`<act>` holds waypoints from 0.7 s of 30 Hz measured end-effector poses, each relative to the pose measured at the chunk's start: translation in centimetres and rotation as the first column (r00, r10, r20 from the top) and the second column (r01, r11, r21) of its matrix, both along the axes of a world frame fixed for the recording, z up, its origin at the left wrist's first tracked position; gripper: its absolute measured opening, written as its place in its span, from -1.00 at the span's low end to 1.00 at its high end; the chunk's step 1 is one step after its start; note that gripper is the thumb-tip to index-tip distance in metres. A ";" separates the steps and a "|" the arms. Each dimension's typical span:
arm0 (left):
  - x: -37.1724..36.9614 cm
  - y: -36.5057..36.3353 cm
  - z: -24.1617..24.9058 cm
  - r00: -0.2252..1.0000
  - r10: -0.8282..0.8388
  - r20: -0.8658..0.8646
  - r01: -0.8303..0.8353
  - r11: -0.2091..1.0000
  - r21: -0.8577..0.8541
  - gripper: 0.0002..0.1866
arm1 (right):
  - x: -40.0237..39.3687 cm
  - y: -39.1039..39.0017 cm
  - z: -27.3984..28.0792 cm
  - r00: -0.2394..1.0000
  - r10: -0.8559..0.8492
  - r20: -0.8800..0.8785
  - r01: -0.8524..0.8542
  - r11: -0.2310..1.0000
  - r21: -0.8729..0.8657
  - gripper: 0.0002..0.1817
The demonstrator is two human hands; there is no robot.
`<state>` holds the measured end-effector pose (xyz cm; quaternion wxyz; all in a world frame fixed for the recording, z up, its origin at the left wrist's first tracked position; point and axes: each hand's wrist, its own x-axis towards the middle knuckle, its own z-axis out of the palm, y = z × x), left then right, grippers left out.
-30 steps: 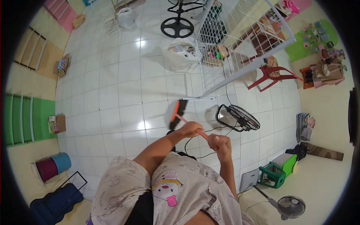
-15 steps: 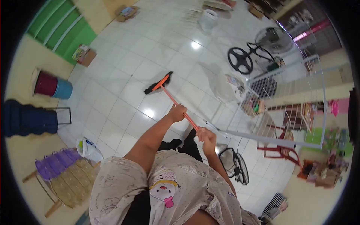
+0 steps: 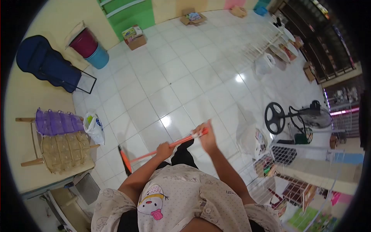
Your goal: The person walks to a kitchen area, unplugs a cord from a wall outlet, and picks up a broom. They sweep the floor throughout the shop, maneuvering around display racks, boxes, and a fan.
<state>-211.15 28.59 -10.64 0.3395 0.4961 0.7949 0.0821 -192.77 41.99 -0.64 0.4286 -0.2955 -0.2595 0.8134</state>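
Note:
An orange broom [image 3: 145, 156] with dark bristles lies across the front of my body, its head low at the left near the floor tiles. My left hand [image 3: 164, 150] is wrapped round the middle of the handle. Near the handle's upper end is my right hand [image 3: 201, 133], its fingers round the orange stick, slightly blurred. A white plastic bag [image 3: 94, 128] stands on the floor beyond the broom head.
A standing fan [image 3: 315, 116] with a black base and a white wire rack [image 3: 305, 162] are at the right. Maroon and blue buckets [image 3: 96, 57], a folded navy chair [image 3: 44, 62] and a cardboard box [image 3: 137, 41] line the left wall.
The view has turned left. The broom head has swung from ahead of me to the left side, and the handle now runs crosswise, with my right hand higher up.

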 end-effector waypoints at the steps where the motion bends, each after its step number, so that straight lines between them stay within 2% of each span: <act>1: -0.8 -1.3 -0.9 0.999 0.047 -0.021 -0.050 0.990 -0.128 -0.46 | -1.5 -0.3 -1.9 0.997 0.028 -0.065 -0.038 0.987 -0.154 -0.45; 3: -1.9 -3.3 -2.6 0.992 0.104 -0.064 -0.114 0.980 -0.164 -0.46 | -3.9 -0.7 -3.6 0.986 0.165 0.034 -0.153 0.961 -0.230 -0.46; 4: -2.1 -3.1 -3.7 0.988 0.133 -0.083 -0.145 0.974 -0.176 -0.46 | -4.7 0.0 -3.1 0.974 0.215 0.078 -0.195 0.959 -0.206 -0.45; 5: -1.9 -1.9 -5.2 0.989 0.147 -0.033 -0.149 0.983 -0.111 -0.48 | -5.0 0.6 -2.5 0.957 0.263 0.123 -0.238 0.953 -0.185 -0.44; 7: -0.7 -0.3 -8.5 0.983 0.167 0.070 -0.168 0.986 0.006 -0.52 | -4.5 3.2 -0.9 0.870 0.301 0.391 -0.315 0.949 -0.030 -0.44; 8: 1.0 2.2 -8.2 0.982 0.184 0.031 -0.186 0.979 0.088 -0.59 | -3.9 5.0 -0.6 0.804 0.297 0.516 -0.369 0.928 0.041 -0.43; 9: 2.5 5.4 -8.7 0.981 0.192 0.040 -0.196 0.953 0.230 -0.64 | -2.9 7.1 -1.4 0.767 0.108 0.632 -0.413 0.837 0.358 -0.44; 10: 4.3 9.5 -8.4 0.969 0.233 0.078 -0.246 0.933 0.261 -0.67 | -2.2 9.6 -2.2 0.953 -0.055 0.299 -0.159 0.750 0.642 -0.46; 11: 5.9 13.4 -8.3 0.964 0.223 0.145 -0.255 0.930 0.265 -0.70 | -0.8 12.7 -0.1 0.934 -0.067 0.352 -0.191 0.739 0.646 -0.48; 12: 7.5 17.5 -6.7 0.968 0.171 0.185 -0.227 0.910 0.346 -0.73 | 0.4 15.2 2.8 0.884 -0.159 0.439 -0.227 0.676 0.701 -0.45; 13: 9.1 21.2 -5.3 0.961 0.143 0.235 -0.220 0.913 0.345 -0.73 | 0.8 16.9 7.0 0.801 -0.245 0.546 -0.257 0.683 0.684 -0.41; 14: 10.0 24.5 -3.2 0.958 0.074 0.276 -0.178 0.910 0.374 -0.71 | 0.9 17.9 10.1 0.880 -0.139 0.454 -0.049 0.924 0.379 -0.39; 15: 10.7 27.1 -1.7 0.950 0.001 0.311 -0.133 0.904 0.405 -0.69 | 0.8 18.6 12.0 0.864 -0.177 0.472 -0.029 0.918 0.396 -0.40; 17: 11.5 30.9 -1.6 0.912 -0.053 0.406 -0.164 0.861 0.481 -0.62 | 0.9 18.8 11.8 0.856 -0.210 0.473 -0.048 0.877 0.478 -0.41; 19: 10.5 33.1 -0.8 0.944 -0.056 0.325 -0.114 0.870 0.481 -0.57 | 0.8 17.8 8.3 0.714 -0.263 0.649 -0.223 0.793 0.566 -0.50; 20: 10.0 33.7 -2.0 0.964 -0.016 0.265 -0.107 0.891 0.441 -0.52 | -0.1 16.9 5.1 0.732 -0.279 0.622 -0.191 0.793 0.579 -0.56; 21: 9.1 34.4 -2.6 0.974 0.000 0.227 -0.073 0.948 0.311 -0.47 | -1.4 16.0 3.1 0.748 -0.292 0.596 -0.160 0.793 0.588 -0.63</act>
